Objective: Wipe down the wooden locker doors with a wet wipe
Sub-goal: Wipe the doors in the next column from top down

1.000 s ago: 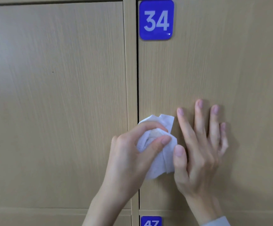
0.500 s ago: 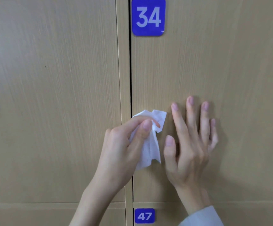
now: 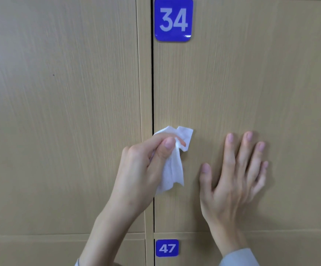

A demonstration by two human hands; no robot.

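Head view: left hand (image 3: 146, 169) is pinching the crumpled wet wipe (image 3: 173, 160) against locker door 34 (image 3: 251, 83), beside the door gap (image 3: 152, 93). Right hand (image 3: 232, 179) is lying flat, fingers extended, to the right. Blue plates 34 (image 3: 173, 19) and 47 (image 3: 167, 248) are flanking above and below.

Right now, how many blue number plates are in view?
2. The blue rounded-square plate reading 34 sits at the top of the right wooden locker door; the smaller blue plate reading 47 is below it. Others may lie outside the frame.
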